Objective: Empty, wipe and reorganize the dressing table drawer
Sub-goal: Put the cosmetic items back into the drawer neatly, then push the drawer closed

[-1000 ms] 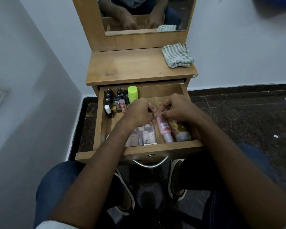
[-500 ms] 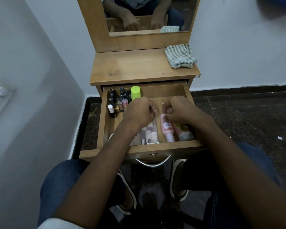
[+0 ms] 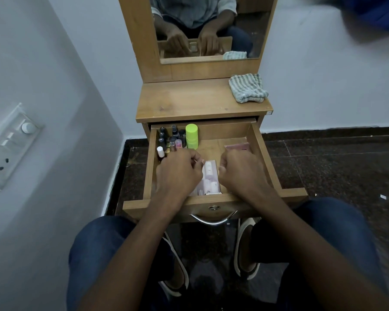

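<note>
The wooden drawer (image 3: 265, 153) is standing pulled out from the dressing table (image 3: 189, 102). In the drawer's far-left corner, small dark bottles (image 3: 171, 138) are being kept upright beside 1 lime-green container (image 3: 191, 136). A clear pouch of pale tubes (image 3: 208, 178) is lying at the drawer's front. A striped cloth (image 3: 247, 88) is lying behind the drawer, on the tabletop.

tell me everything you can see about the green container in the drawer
The green container is a bright lime-green cylinder, apparently plastic, with faint rings around it as if made of stacked sections. It stands upright at the back of the open drawer, left of the middle, right beside a cluster of small dark bottles on its left. No label is readable. Neither hand touches it; the left hand is nearer the front of the drawer.
</note>
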`<state>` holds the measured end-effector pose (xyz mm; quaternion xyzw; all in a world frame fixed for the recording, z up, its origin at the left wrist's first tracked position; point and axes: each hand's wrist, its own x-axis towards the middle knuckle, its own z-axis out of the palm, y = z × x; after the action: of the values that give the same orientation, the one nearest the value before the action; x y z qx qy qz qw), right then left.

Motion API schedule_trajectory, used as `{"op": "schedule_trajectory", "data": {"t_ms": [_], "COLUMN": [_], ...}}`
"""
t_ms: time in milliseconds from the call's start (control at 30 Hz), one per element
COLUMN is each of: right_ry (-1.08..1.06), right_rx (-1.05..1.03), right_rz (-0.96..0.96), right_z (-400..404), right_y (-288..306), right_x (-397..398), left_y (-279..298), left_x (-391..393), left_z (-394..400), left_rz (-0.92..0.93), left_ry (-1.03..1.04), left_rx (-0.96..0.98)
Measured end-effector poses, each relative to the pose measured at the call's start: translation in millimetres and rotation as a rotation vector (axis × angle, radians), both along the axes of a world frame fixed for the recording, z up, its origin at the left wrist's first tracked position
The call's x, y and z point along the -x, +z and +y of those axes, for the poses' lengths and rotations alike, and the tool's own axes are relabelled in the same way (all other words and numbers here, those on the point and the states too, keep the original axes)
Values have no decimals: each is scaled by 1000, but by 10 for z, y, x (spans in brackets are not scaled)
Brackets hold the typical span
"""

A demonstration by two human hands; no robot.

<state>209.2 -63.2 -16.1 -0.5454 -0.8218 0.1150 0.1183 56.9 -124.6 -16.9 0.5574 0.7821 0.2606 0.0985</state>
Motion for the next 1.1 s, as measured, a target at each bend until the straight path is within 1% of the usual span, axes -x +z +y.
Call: {"op": "schedule_trajectory", "data": {"t_ms": [67,267,367,533,600,833,967,1033,1100], "right_ry": [0,42,61,66,81,65,56,89,104], "right_rx": [-51,-180,-232,-215,-232,-351,-282,-274,-306], "right_rz": [12,25,21,71,74,79,93,106,118], "right_z": [-24,-27,-20,-188,-205,-14,-136,-231,-231], "right_y": [30,76,114,73,55,152,96,25,-2], "right_x": [35,83,92,63,89,150,68,72,96], "left_y": [-9,29,19,16,18,164,127,63,35], "left_x": [-57,-45,-36,-67,-83,-39,-119,-170,-172], "left_z": [-15,40,51,-21,-9,19,-75,-77,-31], "left_rz": [63,153,168,176,216,244,156,175,224], "left_ry": [-4,42,41,25,25,48,67,51,31], "left_rx": [16,-85,-100,-171,-173,-330,-251,-228,-264]}}
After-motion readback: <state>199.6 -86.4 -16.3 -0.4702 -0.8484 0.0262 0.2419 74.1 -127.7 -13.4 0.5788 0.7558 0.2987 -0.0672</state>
